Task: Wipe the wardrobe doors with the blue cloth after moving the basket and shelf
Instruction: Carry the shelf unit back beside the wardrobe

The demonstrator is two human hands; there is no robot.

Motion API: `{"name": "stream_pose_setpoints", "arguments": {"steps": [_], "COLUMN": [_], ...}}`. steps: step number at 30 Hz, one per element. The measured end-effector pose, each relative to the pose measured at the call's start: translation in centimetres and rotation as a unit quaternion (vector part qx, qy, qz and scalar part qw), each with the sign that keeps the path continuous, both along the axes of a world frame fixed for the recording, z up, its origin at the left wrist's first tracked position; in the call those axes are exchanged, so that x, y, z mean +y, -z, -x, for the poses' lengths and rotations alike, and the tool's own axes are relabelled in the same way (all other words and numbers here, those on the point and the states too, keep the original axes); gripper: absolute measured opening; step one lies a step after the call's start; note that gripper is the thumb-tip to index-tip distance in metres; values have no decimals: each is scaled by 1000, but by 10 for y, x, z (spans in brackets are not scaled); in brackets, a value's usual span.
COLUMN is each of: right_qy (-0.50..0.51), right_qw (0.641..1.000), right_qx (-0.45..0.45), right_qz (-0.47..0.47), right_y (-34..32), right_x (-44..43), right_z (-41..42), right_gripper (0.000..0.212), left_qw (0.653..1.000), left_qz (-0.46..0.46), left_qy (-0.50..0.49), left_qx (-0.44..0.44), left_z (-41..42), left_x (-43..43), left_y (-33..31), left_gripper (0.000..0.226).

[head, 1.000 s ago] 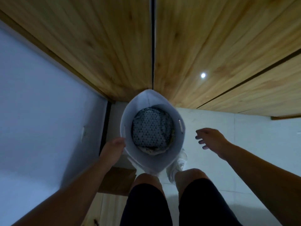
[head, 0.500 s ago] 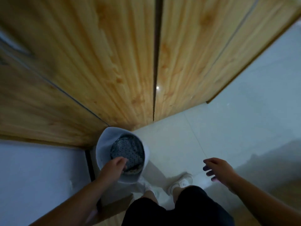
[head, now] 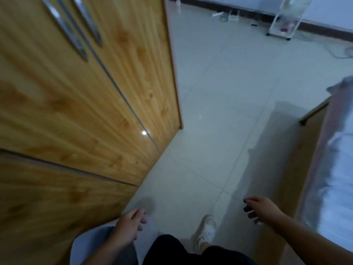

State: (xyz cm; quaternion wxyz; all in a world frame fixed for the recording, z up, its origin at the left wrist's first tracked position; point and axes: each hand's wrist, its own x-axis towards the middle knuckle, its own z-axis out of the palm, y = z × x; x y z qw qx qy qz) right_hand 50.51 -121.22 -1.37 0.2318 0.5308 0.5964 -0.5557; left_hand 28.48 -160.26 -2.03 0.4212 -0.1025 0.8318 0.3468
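The wooden wardrobe doors (head: 80, 115) with long metal handles (head: 76, 35) fill the left half of the blurred head view. The white basket (head: 89, 245) stands on the floor at the bottom left, against the wardrobe's foot and partly hidden by my arm. Just over the basket's rim is my left hand (head: 129, 226), with fingers loosely spread and no grip that I can see. My right hand (head: 261, 209) hangs empty over the floor with loosely curled fingers. A white shelf unit (head: 284, 18) stands at the far wall, top right. No blue cloth is in view.
A bed with a wooden frame (head: 313, 142) and pale bedding (head: 340, 169) runs along the right edge. Pale tiled floor (head: 219, 104) lies between wardrobe and bed. Cables (head: 225, 16) lie by the far wall. My white shoe (head: 206, 230) is below centre.
The view has swung right, from the wardrobe corner to the room. The basket has shifted to the bottom left, and my left hand no longer grips its rim. My right hand stays empty.
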Motion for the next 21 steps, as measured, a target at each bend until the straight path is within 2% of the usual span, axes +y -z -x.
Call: {"name": "stream_pose_setpoints", "arguments": {"steps": [3,12,16,21], "right_qy": [62,190,206,226], "right_qw": [998,974,971,970], "right_qx": [15,93,73,4], "right_qz": [-20,-82,-98,-91], "right_y": [-13,-33,-33,-24], "right_x": [37,172,218,236], "right_z": [9,99,126,126], "right_gripper": [21,28,25,19], "left_qw": [1000,997,992,981], "left_qz": [-2,13,-2,-38], "left_qy": [9,77,122,186], "left_qx": [-27,-28,-43,-28], "left_z": [23,112,178,265], "left_x": [40,158,238,369], "left_y": [0,29,39,20], "left_gripper": [23,21,20,22]}}
